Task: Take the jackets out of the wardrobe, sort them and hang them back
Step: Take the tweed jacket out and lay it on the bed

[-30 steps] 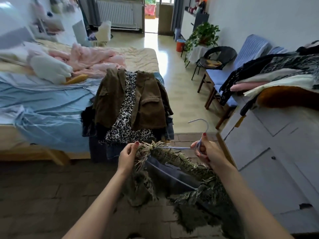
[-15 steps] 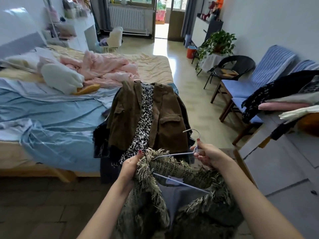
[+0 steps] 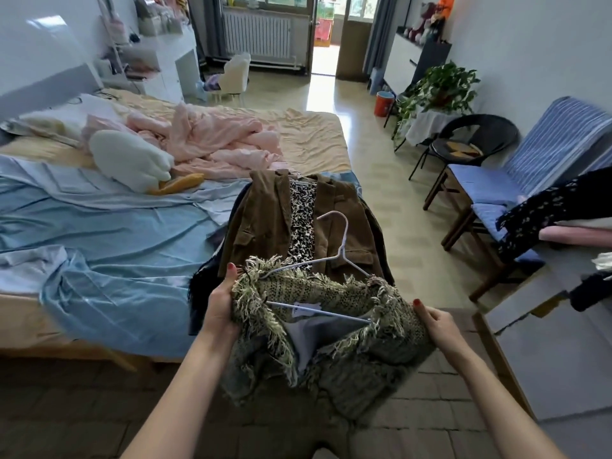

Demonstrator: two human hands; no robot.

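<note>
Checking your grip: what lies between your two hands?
In the head view, the fringed green jacket on its white hanger spans from left hand to right hand.

Rumpled bed (image 3: 99, 226), radiator (image 3: 256, 38) below window, blue chair (image 3: 516, 180), sunlit floor (image 3: 381, 180).

No readable text, labels or numbers anywhere.

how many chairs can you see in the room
3: a white chair by the radiator at the far end, a black round chair beside the plant, and a wooden chair with blue cushions along the right wall. Others may be hidden out of frame.
</note>
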